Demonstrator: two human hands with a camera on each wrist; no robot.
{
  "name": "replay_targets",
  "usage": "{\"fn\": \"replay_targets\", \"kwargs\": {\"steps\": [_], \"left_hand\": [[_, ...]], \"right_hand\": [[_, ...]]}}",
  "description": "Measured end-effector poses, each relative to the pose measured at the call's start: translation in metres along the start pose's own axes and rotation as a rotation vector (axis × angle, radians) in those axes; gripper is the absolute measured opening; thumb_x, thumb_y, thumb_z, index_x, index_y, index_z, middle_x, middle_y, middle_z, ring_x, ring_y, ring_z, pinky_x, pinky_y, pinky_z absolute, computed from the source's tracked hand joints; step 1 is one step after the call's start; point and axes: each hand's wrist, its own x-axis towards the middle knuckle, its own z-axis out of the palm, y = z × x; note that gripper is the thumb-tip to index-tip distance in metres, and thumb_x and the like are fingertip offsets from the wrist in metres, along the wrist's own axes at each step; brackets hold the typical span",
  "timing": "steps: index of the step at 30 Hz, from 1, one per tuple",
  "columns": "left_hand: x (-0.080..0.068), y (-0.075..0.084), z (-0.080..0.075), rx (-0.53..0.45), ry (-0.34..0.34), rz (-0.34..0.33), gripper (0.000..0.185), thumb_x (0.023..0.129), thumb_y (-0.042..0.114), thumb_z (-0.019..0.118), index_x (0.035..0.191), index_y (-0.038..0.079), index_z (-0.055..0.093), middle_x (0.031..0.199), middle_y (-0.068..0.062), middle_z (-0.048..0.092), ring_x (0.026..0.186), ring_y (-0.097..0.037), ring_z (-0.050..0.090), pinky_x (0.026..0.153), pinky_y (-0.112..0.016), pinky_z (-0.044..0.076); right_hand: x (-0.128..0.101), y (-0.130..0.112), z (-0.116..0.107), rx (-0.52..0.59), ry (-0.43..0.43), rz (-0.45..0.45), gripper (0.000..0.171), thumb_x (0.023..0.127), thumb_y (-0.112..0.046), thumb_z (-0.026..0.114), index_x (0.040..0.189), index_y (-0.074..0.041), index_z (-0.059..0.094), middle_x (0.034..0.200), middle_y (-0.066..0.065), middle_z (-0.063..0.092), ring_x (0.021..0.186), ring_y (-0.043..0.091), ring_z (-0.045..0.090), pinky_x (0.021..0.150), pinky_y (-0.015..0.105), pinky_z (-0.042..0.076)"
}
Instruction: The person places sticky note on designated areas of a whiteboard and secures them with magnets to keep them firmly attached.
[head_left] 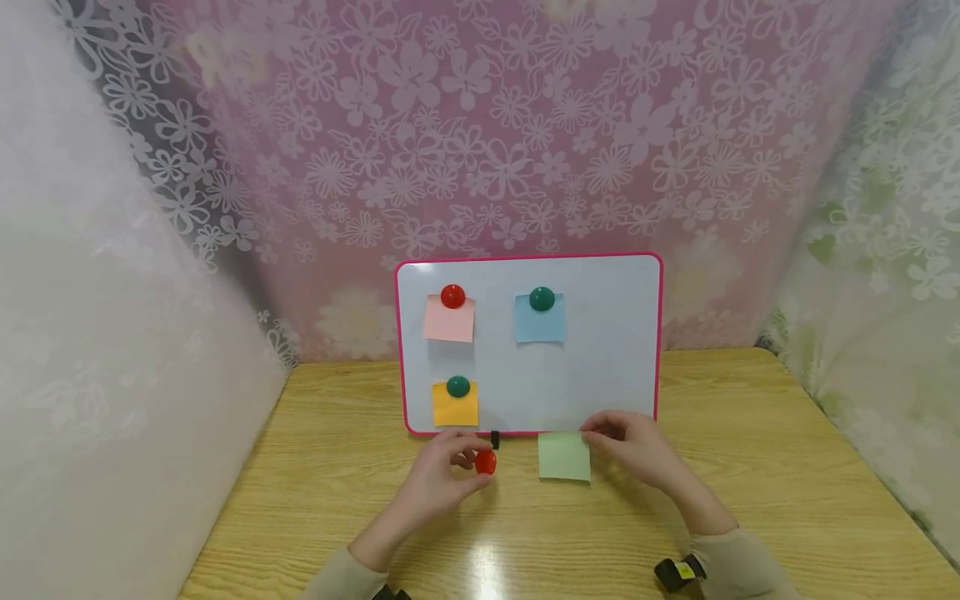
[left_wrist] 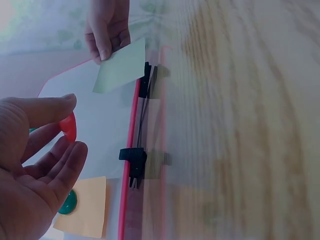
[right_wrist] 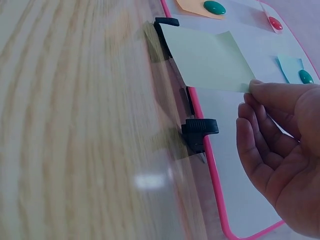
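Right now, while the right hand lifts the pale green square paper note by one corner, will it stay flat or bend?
The pale green square paper note is thin, so it will probably flex and droop, since the right hand pinches only one corner. It looks very light; a small draught could flutter it. It should not slip easily from the fingertips.

Upright whiteboard point(head_left: 600, 367) ahead; bare tabletop point(head_left: 750, 467) sideways

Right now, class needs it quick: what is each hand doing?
Left hand: pinches the red magnet.
Right hand: pinches the green sticky note by its edge.
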Motion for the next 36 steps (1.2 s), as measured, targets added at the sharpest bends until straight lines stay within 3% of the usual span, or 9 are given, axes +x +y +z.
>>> {"fn": "replay_targets", "kwargs": {"steps": [11, 20, 29, 36], "left_hand": [[0.01, 0.008, 0.008, -0.069, 0.016, 0.028, 0.037, 0.086, 0.0, 0.089, 0.121, 0.007, 0.078, 0.117, 0.001, 0.068, 0.092, -0.021, 0.067, 0.085, -0.042, 0.063], [0.014, 0.012, 0.014, -0.086, 0.037, 0.029, 0.037, 0.086, 0.001, 0.09, 0.121, 0.004, 0.078, 0.115, 0.001, 0.069, 0.092, -0.02, 0.068, 0.085, -0.034, 0.063], [0.018, 0.012, 0.017, -0.105, 0.056, 0.027, 0.036, 0.088, 0.003, 0.089, 0.122, 0.006, 0.078, 0.112, 0.003, 0.068, 0.092, -0.02, 0.065, 0.085, -0.035, 0.063], [0.025, 0.013, 0.02, -0.084, 0.062, 0.038, 0.036, 0.089, 0.002, 0.088, 0.123, 0.005, 0.077, 0.113, 0.003, 0.067, 0.094, -0.016, 0.068, 0.086, -0.032, 0.062]], "right_hand": [[0.005, -0.003, 0.003, -0.004, 0.032, -0.017, 0.011, 0.103, -0.027, 0.076, 0.109, -0.018, 0.079, 0.097, -0.006, 0.075, 0.09, 0.023, 0.069, 0.076, 0.031, 0.056], [0.007, -0.004, 0.006, 0.015, 0.039, 0.005, 0.011, 0.103, -0.027, 0.076, 0.109, -0.019, 0.079, 0.099, -0.005, 0.075, 0.091, 0.025, 0.069, 0.076, 0.032, 0.055], [0.011, -0.005, 0.007, 0.019, 0.052, -0.01, 0.01, 0.103, -0.026, 0.075, 0.11, -0.019, 0.08, 0.101, -0.003, 0.075, 0.092, 0.028, 0.068, 0.075, 0.033, 0.055], [0.016, -0.008, 0.008, 0.04, 0.061, 0.003, 0.013, 0.103, -0.025, 0.075, 0.111, -0.016, 0.08, 0.102, -0.002, 0.076, 0.093, 0.023, 0.068, 0.077, 0.032, 0.056]]}}
